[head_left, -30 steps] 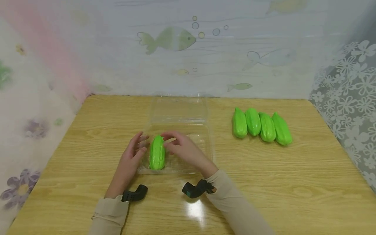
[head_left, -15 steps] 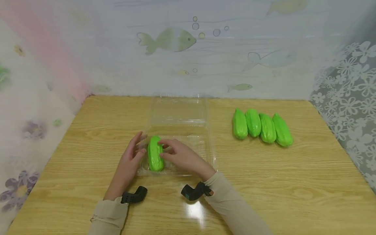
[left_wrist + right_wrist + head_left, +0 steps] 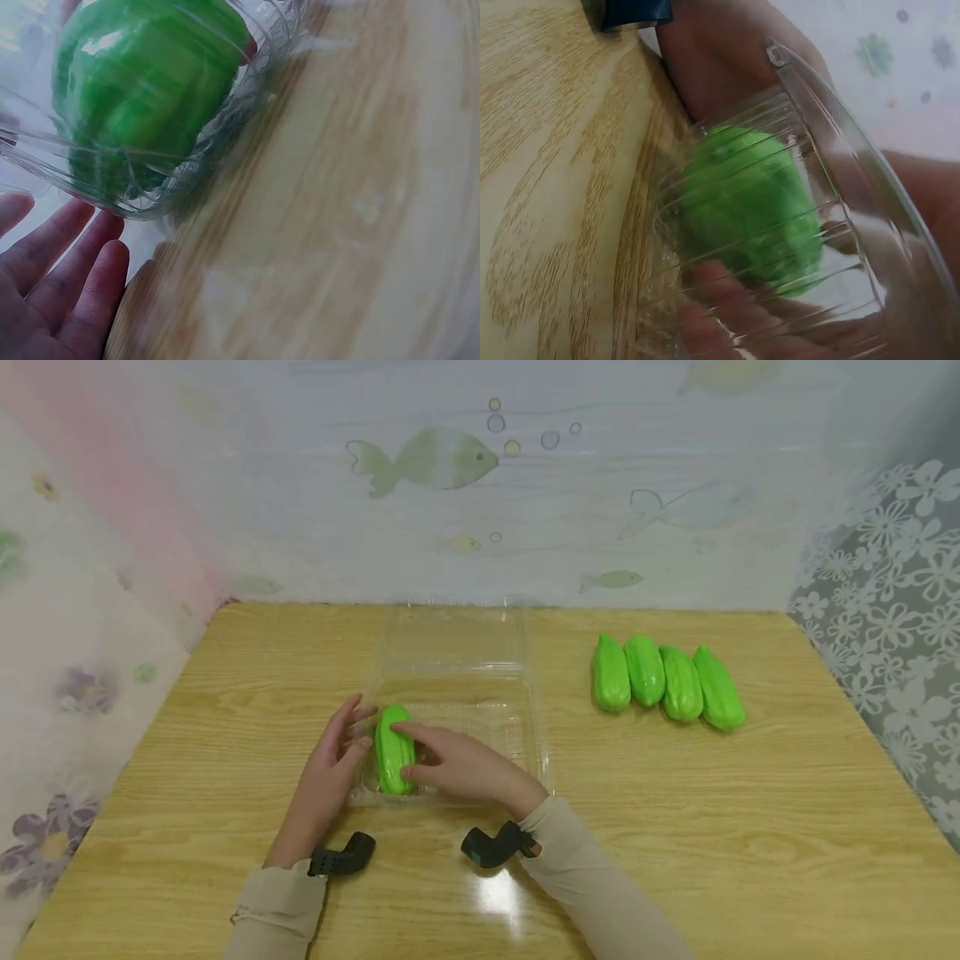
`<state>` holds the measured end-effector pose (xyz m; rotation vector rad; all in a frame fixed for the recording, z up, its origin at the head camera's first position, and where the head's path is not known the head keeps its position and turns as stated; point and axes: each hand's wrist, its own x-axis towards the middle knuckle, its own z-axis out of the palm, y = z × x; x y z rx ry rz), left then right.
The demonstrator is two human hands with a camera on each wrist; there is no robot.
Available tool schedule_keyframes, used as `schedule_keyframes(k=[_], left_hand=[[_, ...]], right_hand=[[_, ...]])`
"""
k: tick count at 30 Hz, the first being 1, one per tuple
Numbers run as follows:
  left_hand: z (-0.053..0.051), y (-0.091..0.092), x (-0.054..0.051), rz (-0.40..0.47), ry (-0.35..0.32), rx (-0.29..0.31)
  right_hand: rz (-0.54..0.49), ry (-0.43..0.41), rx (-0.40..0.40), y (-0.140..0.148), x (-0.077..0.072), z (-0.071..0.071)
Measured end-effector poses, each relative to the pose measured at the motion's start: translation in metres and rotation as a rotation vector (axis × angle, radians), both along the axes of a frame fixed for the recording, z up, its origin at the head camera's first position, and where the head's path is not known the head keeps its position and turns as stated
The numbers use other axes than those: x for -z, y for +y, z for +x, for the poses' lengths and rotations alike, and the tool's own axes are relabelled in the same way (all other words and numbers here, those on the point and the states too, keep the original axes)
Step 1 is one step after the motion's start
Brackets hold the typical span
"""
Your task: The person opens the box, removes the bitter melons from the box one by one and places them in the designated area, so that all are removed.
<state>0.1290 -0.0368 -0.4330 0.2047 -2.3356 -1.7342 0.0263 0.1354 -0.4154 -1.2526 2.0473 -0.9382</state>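
Observation:
A glossy, bright green ribbed vegetable (image 3: 392,756), long and gourd-like, lies lengthwise in the left part of an open clear plastic clamshell box (image 3: 542,752). My right hand (image 3: 468,764) reaches in from the right; its index finger rests on top of the vegetable and the thumb touches its near right side. In the right wrist view, that hand's fingers (image 3: 712,289) are seen through the clear wall, against the green vegetable (image 3: 750,202). My left hand (image 3: 333,768) stands at the box's left side with fingers extended, apart from the vegetable; in the left wrist view its fingertips (image 3: 109,225) are by the outer wall.
Several matching green vegetables (image 3: 645,672) lie in a row on the wooden table (image 3: 675,827) at the back right. The box's lid (image 3: 453,635) is folded back towards the wall (image 3: 300,527), which has printed fish. A patterned curtain (image 3: 907,568) hangs at the right.
The vegetable has shifted slightly left in the box. My right hand has moved left with it and down, its index finger now lying over the vegetable. The left hand has barely moved.

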Motion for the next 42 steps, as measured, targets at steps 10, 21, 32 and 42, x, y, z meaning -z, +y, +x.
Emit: schedule_keyframes(k=[10, 21, 32, 42], left_hand=[[0.000, -0.001, 0.000, 0.009, -0.018, -0.007], [-0.001, -0.013, 0.022, -0.020, -0.047, -0.018], [-0.004, -0.012, 0.020, 0.010, -0.050, 0.012], [-0.003, -0.011, 0.017, 0.017, -0.034, 0.025]], right_hand=[[-0.035, 0.058, -0.129, 0.001, -0.002, -0.001], [-0.167, -0.093, -0.110, -0.004, 0.000, 0.001], [-0.124, -0.039, -0.024, 0.000, -0.006, 0.000], [-0.126, -0.119, -0.054, 0.000, -0.006, 0.002]])
